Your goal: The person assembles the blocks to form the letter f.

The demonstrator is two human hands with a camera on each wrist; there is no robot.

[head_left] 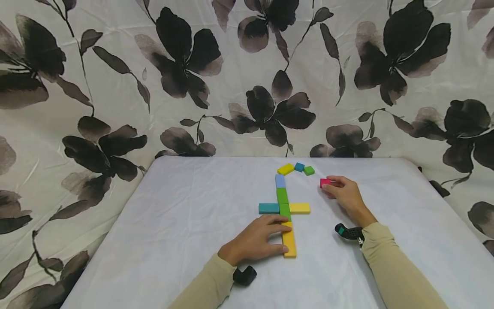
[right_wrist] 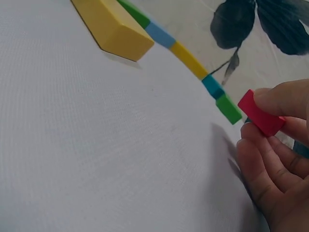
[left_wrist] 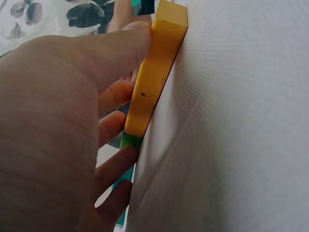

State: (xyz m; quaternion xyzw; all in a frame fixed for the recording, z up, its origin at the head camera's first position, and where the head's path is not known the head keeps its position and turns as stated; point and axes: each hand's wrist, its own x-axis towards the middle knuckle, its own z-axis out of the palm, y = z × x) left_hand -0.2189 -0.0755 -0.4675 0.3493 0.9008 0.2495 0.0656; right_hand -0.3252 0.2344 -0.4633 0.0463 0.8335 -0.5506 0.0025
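Observation:
My right hand pinches a small red block between thumb and fingers, right of the green block that ends a curved row. Beside that green one lie a small teal block and a yellow block. My left hand rests at the lower end of the row, its thumb and loosely spread fingers touching the left side of a long orange-yellow block. Above this run two green blocks and a light blue block.
A teal block and a pale yellow block reach out sideways from the row, making a cross. White cloth covers the table. Behind it hangs a floral curtain. Black straps sit at both wrists.

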